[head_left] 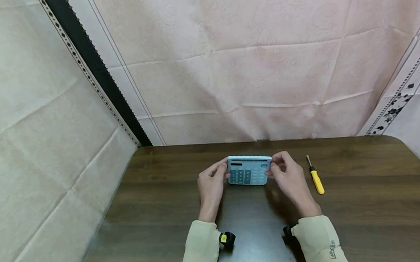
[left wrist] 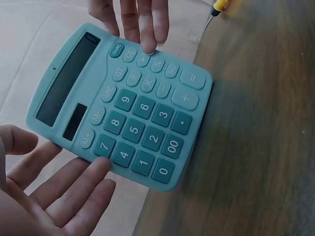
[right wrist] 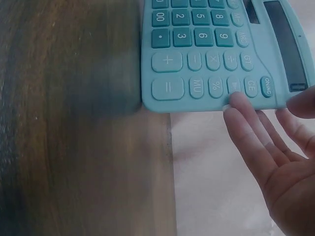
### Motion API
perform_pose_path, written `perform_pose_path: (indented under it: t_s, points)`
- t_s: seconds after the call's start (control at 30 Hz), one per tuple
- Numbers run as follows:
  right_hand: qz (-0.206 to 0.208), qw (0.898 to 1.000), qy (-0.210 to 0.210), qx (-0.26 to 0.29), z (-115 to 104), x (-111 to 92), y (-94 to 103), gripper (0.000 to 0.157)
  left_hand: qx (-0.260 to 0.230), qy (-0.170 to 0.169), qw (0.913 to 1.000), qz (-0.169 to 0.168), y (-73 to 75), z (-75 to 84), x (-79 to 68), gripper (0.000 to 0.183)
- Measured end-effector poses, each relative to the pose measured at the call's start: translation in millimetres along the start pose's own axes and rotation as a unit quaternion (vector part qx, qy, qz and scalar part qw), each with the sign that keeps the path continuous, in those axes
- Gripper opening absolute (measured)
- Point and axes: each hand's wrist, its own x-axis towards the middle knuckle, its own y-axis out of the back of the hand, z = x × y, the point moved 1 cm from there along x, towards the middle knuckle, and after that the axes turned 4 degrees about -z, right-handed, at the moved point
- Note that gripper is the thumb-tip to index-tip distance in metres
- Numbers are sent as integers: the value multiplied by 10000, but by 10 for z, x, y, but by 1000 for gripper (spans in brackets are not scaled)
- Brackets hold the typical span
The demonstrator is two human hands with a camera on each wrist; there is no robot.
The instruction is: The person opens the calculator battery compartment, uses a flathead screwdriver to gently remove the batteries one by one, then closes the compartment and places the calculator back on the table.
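Calculator [head_left: 249, 170] held at opposite sides by left grip [head_left: 211, 185] and right grip [head_left: 289, 176], both partly closed; screwdriver [head_left: 316, 180] on worktop [head_left: 376, 203].

This is a table space walled in with hung cloth, homely in look, though whether it stands in a home, an office or a workshop cannot be told. The table [head_left: 370, 179] has a dark wood-grain top with rounded far corners. A pale, fold-creased back cloth [head_left: 258, 75] drops just behind its far edge, and a pale side cloth [head_left: 36, 143] follows the left edge. A black strip [head_left: 102, 74] with a scalloped border runs down to the far left corner, a flowered band [head_left: 407, 91] to the far right one, both like household linen trim. A blue desk calculator [head_left: 249, 171] and a yellow-handled screwdriver [head_left: 316, 180] would suit a desk or a hobby table alike
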Motion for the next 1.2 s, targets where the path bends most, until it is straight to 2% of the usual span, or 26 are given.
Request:
perform_pose_path:
  t_s: [0.17, 0.4, 0.63, 0.8, 1.0, 1.2]
  points:
    - [56, 10000, 69, -12, 1, -10, -12, 23, -234, -39, 9997, -28, 3, -8, -10, 21]
    - [62, 9994, -93, 329, 28, -4, -20, 27, -738, 88, 9972, -10, -7, -3, -19, 22]
    - [145, 9989, -436, 92, 29, 7, -45, 35, -727, 322, 9968, 51, -15, -29, -15, 26]
    - [129, 9978, -623, 164, 51, 17, -70, 40, -842, 428, 9955, 88, -22, -76, -8, 27]
    - [61, 9953, -960, 61, 81, 33, -97, 49, -1032, 705, 9921, 45, -22, -115, 0, 30]
    - [-146, 9925, -1214, -37, 111, 37, -112, 49, -957, 1106, 9892, -68, -5, -174, 2, 34]
